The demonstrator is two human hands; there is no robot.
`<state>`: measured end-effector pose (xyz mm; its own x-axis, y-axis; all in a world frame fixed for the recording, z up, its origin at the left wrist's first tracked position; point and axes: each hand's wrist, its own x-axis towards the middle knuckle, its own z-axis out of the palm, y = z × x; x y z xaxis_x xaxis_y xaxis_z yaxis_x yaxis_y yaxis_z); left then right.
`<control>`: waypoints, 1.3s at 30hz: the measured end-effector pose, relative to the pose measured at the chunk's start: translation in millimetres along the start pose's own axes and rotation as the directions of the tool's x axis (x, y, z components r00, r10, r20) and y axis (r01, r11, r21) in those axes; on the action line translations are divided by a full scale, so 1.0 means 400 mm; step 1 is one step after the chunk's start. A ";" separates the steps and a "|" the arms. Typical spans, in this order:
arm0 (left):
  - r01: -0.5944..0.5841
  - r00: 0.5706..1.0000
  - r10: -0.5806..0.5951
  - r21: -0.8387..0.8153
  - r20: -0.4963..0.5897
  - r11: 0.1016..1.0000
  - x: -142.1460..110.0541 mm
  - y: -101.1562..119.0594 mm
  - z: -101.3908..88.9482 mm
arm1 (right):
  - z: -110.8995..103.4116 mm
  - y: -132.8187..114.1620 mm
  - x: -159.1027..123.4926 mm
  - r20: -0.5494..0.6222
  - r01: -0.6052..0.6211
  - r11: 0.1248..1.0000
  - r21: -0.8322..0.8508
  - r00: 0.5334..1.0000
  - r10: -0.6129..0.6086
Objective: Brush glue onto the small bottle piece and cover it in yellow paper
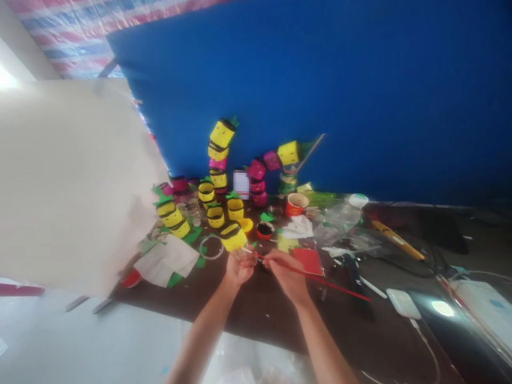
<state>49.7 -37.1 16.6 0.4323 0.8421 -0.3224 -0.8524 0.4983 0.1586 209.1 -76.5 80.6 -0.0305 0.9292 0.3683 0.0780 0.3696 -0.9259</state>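
Note:
My left hand is closed at the base of a tilted yellow paper cup with a black rim. A short white piece shows by its fingertips; I cannot make out what it is. In my right hand is a thin red paintbrush, pinched near its front end, its long handle pointing right. The brush's front end reaches toward my left fingers. Just beyond the hands stands a small red tub with dark contents. To the left lies a clear tape ring.
Stacked yellow and magenta cups rise behind, with another curved stack beside them. A red paper tub, white tissue, a red square, a yellow tool and a white charger crowd the dark table.

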 end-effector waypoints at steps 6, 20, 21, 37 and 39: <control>0.029 1.000 -0.029 0.020 0.002 0.999 -0.007 0.001 0.017 | -0.013 -0.002 0.003 -0.073 0.057 0.994 -0.096 0.995 -0.064; 0.095 0.995 -0.097 0.072 0.022 0.993 -0.014 0.006 0.020 | -0.029 -0.033 0.004 -0.048 0.133 0.973 -0.191 0.988 -0.145; 0.100 0.994 -0.102 0.076 0.023 0.992 -0.015 0.006 0.020 | -0.029 -0.035 0.003 -0.045 0.130 0.975 -0.181 0.989 -0.140; 0.099 0.994 -0.102 0.090 0.025 0.991 -0.021 0.003 0.020 | -0.006 -0.064 0.000 0.101 0.198 0.967 -0.163 0.978 -0.183; 0.098 0.995 -0.101 0.096 0.025 0.990 -0.021 0.002 0.018 | 0.001 -0.061 0.003 0.128 0.213 0.960 -0.180 0.973 -0.192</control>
<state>47.5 -42.3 26.1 0.5235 0.7924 -0.3133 -0.7734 0.5961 0.2154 206.5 -84.3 103.6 -0.1723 0.8332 0.5254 0.2480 0.5529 -0.7955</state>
